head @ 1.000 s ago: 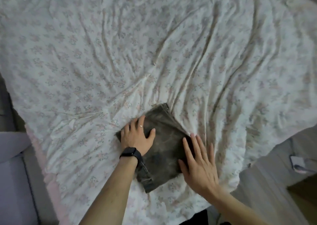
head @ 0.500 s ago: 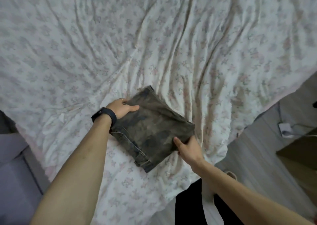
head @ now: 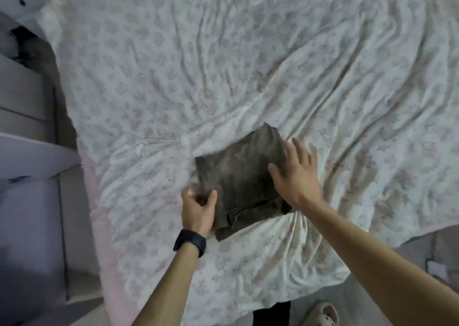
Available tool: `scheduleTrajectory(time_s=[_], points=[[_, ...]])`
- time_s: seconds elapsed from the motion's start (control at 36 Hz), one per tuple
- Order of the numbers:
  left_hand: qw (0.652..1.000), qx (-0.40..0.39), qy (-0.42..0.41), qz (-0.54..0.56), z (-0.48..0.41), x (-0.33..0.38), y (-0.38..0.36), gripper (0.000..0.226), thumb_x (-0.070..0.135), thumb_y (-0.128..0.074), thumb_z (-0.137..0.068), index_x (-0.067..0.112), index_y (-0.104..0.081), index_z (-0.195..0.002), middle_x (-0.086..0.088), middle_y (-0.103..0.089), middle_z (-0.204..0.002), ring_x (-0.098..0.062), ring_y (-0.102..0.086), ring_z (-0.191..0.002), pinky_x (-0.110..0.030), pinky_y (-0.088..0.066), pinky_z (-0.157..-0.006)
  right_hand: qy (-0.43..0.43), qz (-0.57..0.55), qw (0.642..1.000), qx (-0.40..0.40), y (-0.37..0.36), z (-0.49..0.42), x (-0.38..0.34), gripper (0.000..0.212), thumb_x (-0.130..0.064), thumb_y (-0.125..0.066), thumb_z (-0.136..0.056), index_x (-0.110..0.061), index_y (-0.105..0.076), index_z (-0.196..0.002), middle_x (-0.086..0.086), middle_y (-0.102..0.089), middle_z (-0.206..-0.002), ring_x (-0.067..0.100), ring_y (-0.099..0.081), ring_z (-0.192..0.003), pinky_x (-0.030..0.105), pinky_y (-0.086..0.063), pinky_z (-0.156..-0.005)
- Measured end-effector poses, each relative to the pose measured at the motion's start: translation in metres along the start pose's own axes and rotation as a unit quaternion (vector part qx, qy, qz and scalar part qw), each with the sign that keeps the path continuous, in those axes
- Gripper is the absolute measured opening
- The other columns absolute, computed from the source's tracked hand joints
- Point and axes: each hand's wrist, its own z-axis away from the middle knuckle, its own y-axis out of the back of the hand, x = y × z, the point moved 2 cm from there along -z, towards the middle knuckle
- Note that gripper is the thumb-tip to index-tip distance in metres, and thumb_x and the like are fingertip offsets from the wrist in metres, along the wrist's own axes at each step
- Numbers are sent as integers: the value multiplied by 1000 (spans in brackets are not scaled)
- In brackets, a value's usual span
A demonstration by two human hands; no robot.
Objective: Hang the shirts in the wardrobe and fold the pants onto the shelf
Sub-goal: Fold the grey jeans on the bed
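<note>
The folded pants lie on the bed. The left hand pinches the pants' near-left edge, thumb on top. The right hand, fingers straight and spread, is over their right edge. A watch bands the left wrist.

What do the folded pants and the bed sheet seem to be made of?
The folded pants look like thick washed denim or canvas, dark grey-olive, matte: faded patches and a stitched seam show. The bed sheet looks like thin soft cotton or similar, matte: pale floral print, many fine creases.
</note>
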Motion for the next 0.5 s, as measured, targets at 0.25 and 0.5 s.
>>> scheduleTrajectory(time_s=[0.25, 0.5], points=[[884, 89, -292, -354, 2, -10, -55, 62, 52, -39, -99, 34, -28, -157, 1, -14, -167, -22, -6, -155, -61, -20, -120, 150, 186, 969, -57, -78, 15, -6, 61, -56, -21, -105, -40, -4, -161, -3, 7, -170, 17, 13, -155, 54, -10, -125], [893, 88, -309, -315, -19, -37, -63, 60, 51, -37, -101, 32, -28, -157, -5, -13, -168, -25, -9, -155, -60, -16, -121, 90, 170, 980, -40, -84, 11, 27, 72, -67, -24, -100, -35, -6, -162, -1, 5, -170, 18, 6, -156, 53, -4, -125]])
